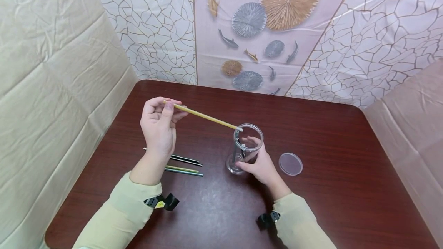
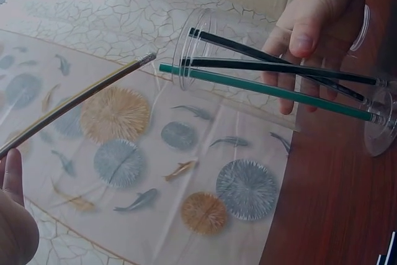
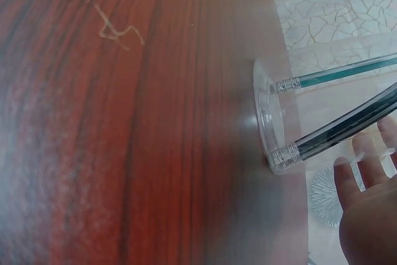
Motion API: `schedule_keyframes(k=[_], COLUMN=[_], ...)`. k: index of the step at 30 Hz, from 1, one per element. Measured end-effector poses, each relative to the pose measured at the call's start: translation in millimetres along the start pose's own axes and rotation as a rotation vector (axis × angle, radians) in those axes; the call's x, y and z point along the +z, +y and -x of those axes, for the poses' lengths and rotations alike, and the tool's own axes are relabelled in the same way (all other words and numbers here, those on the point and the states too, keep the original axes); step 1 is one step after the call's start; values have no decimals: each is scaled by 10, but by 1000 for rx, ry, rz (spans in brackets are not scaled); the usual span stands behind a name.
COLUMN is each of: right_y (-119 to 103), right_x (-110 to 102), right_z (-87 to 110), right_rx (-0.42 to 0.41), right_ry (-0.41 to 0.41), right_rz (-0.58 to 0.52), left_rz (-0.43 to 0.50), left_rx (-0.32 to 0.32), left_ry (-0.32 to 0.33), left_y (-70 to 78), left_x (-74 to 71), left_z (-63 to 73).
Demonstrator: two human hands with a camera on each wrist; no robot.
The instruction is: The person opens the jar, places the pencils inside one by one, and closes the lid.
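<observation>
My left hand [image 1: 160, 126] pinches a yellow pencil [image 1: 207, 117] near one end, between thumb and fingers. The pencil's silver-banded end [image 2: 146, 58] points at the mouth of a clear cylindrical jar [image 1: 250, 146], a little outside the rim in the left wrist view. My right hand [image 1: 257, 164] holds the jar from the side, thumb in front and fingers behind. Inside the jar lean a green pencil [image 2: 273, 91] and two black pencils [image 2: 260, 65], their silver-banded ends down at the base [image 3: 268, 116].
Several pencils [image 1: 183, 170] in dark, yellow and blue-green colours lie on the brown table [image 1: 214, 214], partly behind my left forearm. A round clear lid [image 1: 290, 164] lies right of the jar. Patterned cloth [image 1: 159, 22] hangs behind the table.
</observation>
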State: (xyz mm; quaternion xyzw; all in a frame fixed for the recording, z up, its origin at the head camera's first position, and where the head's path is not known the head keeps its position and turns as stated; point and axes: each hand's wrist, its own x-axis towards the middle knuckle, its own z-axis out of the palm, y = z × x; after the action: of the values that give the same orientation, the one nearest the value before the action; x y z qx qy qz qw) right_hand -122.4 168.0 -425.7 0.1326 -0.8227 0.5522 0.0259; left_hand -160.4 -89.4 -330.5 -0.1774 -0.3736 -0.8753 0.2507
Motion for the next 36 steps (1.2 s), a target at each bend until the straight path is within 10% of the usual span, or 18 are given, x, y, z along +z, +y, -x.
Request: schedule_keyframes(k=[14, 36], right_y=[22, -5], right_x=[-15, -13], right_z=[5, 24], right_rx=[10, 76], right_ry=[-12, 10], right_rz=[-3, 29], left_rz=[-113, -531], left_rx=[-8, 220], left_ry=[-109, -457], left_y=[-65, -257], left_x=[82, 169], left_z=[108, 380])
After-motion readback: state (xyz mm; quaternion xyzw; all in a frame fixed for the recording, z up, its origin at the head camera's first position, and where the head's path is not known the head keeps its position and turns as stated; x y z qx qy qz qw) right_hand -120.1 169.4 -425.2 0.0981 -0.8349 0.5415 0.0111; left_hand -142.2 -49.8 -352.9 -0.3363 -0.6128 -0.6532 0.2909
